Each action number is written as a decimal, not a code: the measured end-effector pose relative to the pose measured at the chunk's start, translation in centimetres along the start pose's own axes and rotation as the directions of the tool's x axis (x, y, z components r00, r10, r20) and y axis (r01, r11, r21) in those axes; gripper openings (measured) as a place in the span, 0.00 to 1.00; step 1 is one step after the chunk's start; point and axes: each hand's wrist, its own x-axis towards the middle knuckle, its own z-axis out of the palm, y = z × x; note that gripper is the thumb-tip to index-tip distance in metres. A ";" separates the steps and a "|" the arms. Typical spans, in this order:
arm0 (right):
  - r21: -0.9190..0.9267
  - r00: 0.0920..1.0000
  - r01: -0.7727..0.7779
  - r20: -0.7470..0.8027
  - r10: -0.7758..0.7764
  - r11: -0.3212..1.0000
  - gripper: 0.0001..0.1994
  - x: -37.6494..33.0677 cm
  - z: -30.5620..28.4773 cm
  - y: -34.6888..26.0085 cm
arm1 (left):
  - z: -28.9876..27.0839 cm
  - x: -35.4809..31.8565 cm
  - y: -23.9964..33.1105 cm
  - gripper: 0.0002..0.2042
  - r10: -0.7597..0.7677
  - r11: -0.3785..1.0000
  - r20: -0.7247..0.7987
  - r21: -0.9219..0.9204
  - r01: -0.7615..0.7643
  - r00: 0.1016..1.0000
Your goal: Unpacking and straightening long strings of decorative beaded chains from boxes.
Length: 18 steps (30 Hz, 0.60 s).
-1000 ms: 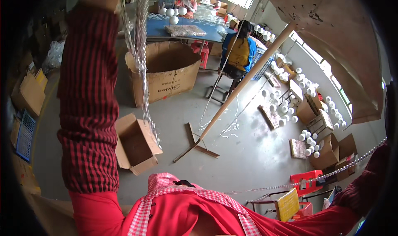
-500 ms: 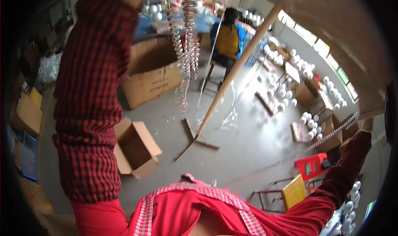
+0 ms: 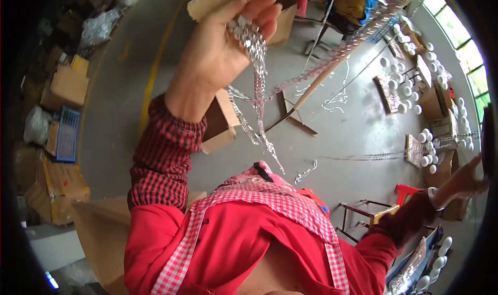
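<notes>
Silver chain strands [image 3: 257,82] hang from raised left hand [image 3: 223,46].

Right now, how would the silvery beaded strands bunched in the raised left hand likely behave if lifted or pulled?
The silvery beaded strands droop in slack loops below the left hand, so they are probably floppy. Thin and draped over a few fingers, they seem light. Several hang bunched together, so they may tangle.
</notes>
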 end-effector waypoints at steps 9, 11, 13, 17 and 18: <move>0.994 0.903 0.100 -0.111 -0.415 -0.048 0.18 -4.0 -19.7 -21.9 | -10.8 -7.3 0.6 0.12 0.048 0.977 -0.165 -0.198 -0.081 0.985; 0.995 0.858 0.101 -0.089 -0.506 -0.003 0.15 -4.5 -21.3 -24.5 | -11.2 -8.1 0.8 0.12 0.088 0.973 -0.220 -0.190 -0.131 0.972; 0.992 0.829 0.114 -0.065 -0.555 0.054 0.14 -4.0 -22.5 -25.7 | -11.3 -8.3 1.1 0.11 0.102 0.975 -0.326 -0.153 -0.159 0.940; 0.993 0.768 0.001 0.073 -0.636 0.115 0.14 -3.3 -24.1 -27.6 | -11.4 -8.5 2.5 0.12 0.132 0.983 -0.310 -0.085 -0.165 0.941; 0.993 0.724 -0.006 0.084 -0.684 0.116 0.13 -3.3 -24.4 -28.0 | -11.3 -8.4 2.7 0.12 0.161 0.982 -0.286 -0.050 -0.182 0.945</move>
